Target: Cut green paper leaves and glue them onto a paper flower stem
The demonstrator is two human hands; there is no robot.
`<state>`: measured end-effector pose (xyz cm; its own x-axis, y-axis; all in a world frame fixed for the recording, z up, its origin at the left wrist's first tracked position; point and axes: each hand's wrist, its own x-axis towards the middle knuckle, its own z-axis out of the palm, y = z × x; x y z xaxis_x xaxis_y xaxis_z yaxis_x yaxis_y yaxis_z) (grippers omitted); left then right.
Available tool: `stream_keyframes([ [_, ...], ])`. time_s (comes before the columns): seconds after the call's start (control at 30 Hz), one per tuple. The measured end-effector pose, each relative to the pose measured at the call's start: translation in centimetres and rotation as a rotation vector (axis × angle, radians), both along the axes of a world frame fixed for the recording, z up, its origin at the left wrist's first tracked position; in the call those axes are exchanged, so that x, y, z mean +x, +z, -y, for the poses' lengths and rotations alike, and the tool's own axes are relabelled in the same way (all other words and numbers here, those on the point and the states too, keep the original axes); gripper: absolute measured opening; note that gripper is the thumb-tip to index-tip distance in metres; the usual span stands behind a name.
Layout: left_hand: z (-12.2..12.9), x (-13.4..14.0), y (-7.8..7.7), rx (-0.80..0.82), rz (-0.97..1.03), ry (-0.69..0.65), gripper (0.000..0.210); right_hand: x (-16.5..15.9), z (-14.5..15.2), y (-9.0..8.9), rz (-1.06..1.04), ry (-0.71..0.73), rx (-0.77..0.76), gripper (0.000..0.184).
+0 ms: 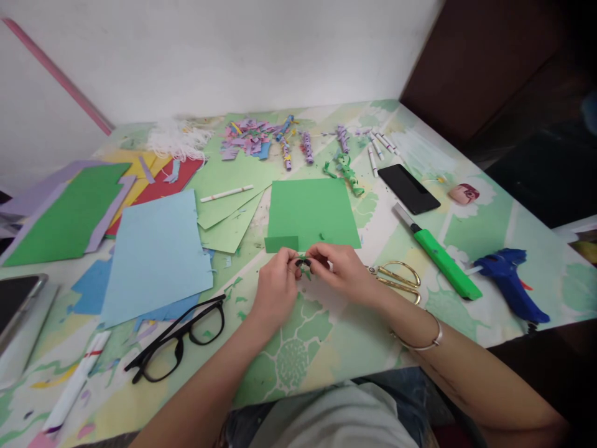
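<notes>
Fingertips of my left hand (pixel 278 286) and my right hand (pixel 342 270) meet in a pinch near the table's middle. Between them shows a small piece of green paper (pixel 305 272), mostly hidden by the fingers. Just beyond my hands lies a green paper sheet (pixel 312 208), with a small darker green strip (pixel 281 244) over its near left corner. Gold-handled scissors (pixel 400 274) rest right beside my right hand, their blades partly covered by it. Green paper scraps (pixel 237 298) are scattered to the left of my left hand.
Black glasses (pixel 180 339) and blue paper (pixel 158 255) lie left. On the right are a green-handled cutter (pixel 445 264), a blue glue gun (pixel 510 283) and a black phone (pixel 409 188). Curled paper rolls (pixel 306 148), a scrap pile (pixel 249 137) and white string (pixel 180 140) sit at the back.
</notes>
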<state>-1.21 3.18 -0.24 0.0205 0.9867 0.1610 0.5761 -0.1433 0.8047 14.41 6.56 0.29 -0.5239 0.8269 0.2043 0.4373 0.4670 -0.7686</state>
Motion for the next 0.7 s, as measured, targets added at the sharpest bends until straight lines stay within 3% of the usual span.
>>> stream_keyframes([
  [0.33,-0.1,-0.5,0.1,-0.012,0.020,-0.068,0.005,0.6,-0.7,0.2,0.007,0.022,-0.052,0.015],
  [0.7,-0.3,-0.4,-0.4,0.037,-0.026,-0.147,0.018,1.0,-0.6,0.9,0.002,0.092,0.028,0.009],
])
